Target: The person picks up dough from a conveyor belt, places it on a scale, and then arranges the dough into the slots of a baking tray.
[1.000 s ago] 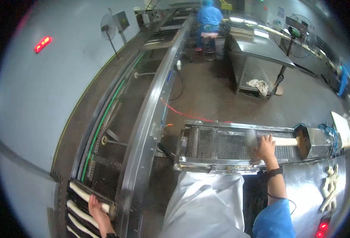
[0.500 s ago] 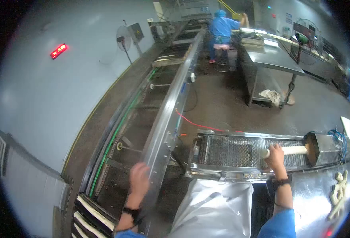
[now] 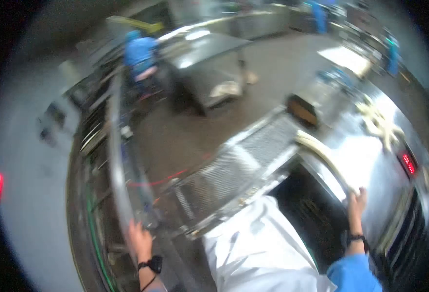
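Observation:
A long pale dough rope (image 3: 325,155) runs from the end of the mesh conveyor (image 3: 243,158) down to my right hand (image 3: 356,202). The fingers of that hand are closed round its near end, above the steel table (image 3: 365,168). My left hand (image 3: 140,241) is at the long metal rail (image 3: 118,170) on the left, fingers stretched out and apart, with nothing visible in them. Blur hides whether it touches the rail. More dough pieces (image 3: 379,121) lie in a twisted heap on the steel table.
A white apron or sheet (image 3: 258,243) hangs in front of me. A red digital display (image 3: 408,164) sits at the right of the table. Further back, a person in blue (image 3: 141,54) is beside another steel table (image 3: 209,48). A red cord (image 3: 158,182) crosses between rail and conveyor.
The view has swung to the right. My right hand has drawn the dough rope off the mesh conveyor toward the steel table. My left hand stays near the rail.

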The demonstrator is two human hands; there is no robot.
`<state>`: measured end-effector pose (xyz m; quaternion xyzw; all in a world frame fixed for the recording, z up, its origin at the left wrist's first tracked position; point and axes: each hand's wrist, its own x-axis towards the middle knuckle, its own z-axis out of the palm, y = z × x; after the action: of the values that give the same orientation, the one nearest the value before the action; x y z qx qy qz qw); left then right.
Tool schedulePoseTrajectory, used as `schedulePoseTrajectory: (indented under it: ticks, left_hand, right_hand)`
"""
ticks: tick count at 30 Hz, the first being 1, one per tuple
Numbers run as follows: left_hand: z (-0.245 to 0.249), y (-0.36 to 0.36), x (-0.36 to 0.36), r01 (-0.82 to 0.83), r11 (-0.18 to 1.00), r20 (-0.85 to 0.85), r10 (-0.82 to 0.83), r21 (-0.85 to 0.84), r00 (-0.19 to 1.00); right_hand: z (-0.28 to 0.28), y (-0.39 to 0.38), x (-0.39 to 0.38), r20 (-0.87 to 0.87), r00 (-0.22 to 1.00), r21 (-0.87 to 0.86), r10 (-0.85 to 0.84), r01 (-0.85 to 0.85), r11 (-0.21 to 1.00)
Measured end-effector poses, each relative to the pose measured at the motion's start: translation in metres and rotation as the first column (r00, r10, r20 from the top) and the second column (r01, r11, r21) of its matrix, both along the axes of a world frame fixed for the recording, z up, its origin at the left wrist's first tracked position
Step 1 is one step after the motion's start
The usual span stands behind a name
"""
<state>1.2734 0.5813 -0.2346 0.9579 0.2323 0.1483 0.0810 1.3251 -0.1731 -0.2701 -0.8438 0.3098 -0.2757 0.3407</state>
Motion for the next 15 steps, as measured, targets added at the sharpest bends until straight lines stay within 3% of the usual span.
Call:
schedulePoseTrajectory:
  ticks: [1, 2, 4, 6, 9, 10, 12, 15]
  left_hand:
    - [0.0, 0.001, 0.004, 0.02, 1.0, -0.019, -0.02, 0.009, 1.0]
    - [-0.006, 0.008, 0.009, 0.032, 0.999, -0.031, -0.031, 0.019, 0.999]
    - [-0.036, 0.037, 0.015, 0.065, 0.997, 0.0, -0.065, 0.043, 0.998]
    - [-0.048, 0.043, 0.021, -0.053, 0.997, -0.063, 0.057, 0.055, 0.996]
    - [0.015, -0.008, 0.017, -0.033, 0.998, -0.092, 0.039, 0.061, 0.995]
    - [0.018, -0.008, 0.016, -0.016, 0.999, -0.089, 0.02, 0.05, 0.996]
    - [0.025, -0.011, 0.016, 0.11, 0.973, -0.054, -0.101, 0.202, 0.993]
    - [0.046, -0.027, 0.011, 0.121, 0.974, -0.07, -0.109, 0.192, 0.992]
  right_hand:
    - [-0.001, 0.005, -0.008, -0.007, 0.993, -0.33, -0.119, 0.11, 0.938]
    - [0.029, 0.03, -0.018, -0.145, 0.97, -0.455, -0.193, 0.108, 0.884]
    - [-0.005, 0.014, -0.024, -0.055, 0.951, -0.801, -0.303, 0.139, 0.583]
    - [0.018, 0.039, -0.024, -0.113, 0.977, -0.823, -0.181, 0.01, 0.568]
    - [0.003, 0.021, -0.006, -0.156, 0.979, -0.797, 0.131, -0.203, 0.568]
    - [0.003, 0.022, 0.001, -0.176, 0.953, -0.766, 0.246, -0.289, 0.574]
    - [0.008, 0.025, 0.019, -0.238, 0.894, -0.664, 0.379, -0.435, 0.608]
    - [0.013, 0.04, 0.048, -0.384, 0.767, -0.548, 0.514, -0.637, 0.542]
